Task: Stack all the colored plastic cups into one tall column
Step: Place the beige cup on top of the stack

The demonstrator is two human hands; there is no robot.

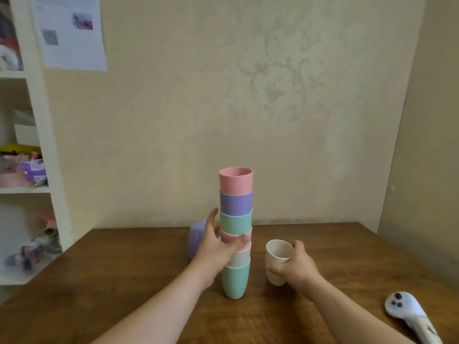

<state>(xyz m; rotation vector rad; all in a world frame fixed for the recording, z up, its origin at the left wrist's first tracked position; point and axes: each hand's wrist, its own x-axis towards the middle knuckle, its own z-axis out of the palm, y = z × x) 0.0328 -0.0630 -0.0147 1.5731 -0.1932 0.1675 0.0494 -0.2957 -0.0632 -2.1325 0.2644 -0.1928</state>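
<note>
A column of several nested cups [235,219] stands upright on the wooden table [124,281], green at the bottom, then cream, pink, green, purple and pink on top. My left hand [218,247] wraps around the column's lower middle, thumb across the front. My right hand [295,265] grips a cream cup [276,256] just right of the column, near or on the table. A purple cup [196,240] stands behind my left hand, partly hidden.
A white soft toy [409,316] with dark dots lies near the table's front right edge. A white shelf unit [27,170] with cluttered items stands at the left. Walls [273,108] close the table off behind and at the right.
</note>
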